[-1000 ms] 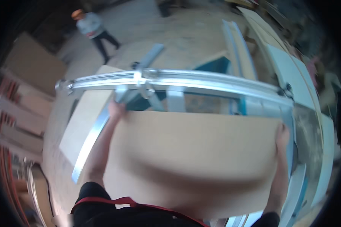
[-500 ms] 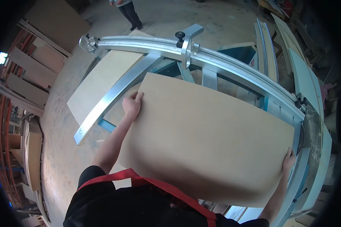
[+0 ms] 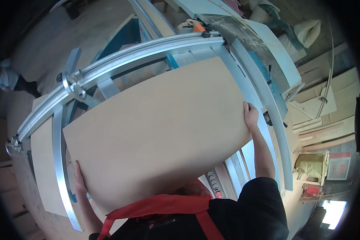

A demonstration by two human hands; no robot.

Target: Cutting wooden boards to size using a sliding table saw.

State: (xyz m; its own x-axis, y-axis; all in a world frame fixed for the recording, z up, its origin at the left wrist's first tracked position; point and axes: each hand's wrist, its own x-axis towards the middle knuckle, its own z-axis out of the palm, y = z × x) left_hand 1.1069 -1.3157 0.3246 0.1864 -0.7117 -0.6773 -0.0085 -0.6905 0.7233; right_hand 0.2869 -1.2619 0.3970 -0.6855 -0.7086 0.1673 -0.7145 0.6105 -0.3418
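A large tan wooden panel [image 3: 156, 132] spans the space in front of me, tilted in the view, its near edge close to my red apron strap. My left hand [image 3: 79, 178] grips its left edge, with the fingers partly hidden behind it. At the right edge my right hand [image 3: 251, 115] is closed on the panel, thumb on top and the other fingers beneath. Beyond its far edge runs the long silver fence rail [image 3: 134, 55] of a panel saw, carrying a metal stop [image 3: 73, 87]. How far the panel rests on the saw's frame is hidden.
A silver support arm [image 3: 59, 160] and a pale board [image 3: 42, 164] lie left of the panel. To the right stand a long metal bar [image 3: 274, 120] and the sawdust-covered saw table [image 3: 244, 38]. A person [image 3: 14, 78] is at the far left. Panels and clutter line the right side.
My view has swung to the right, so the rail, the panel and the person now appear farther left. Both hands still hold the panel; the right hand sits farther from its far right corner.
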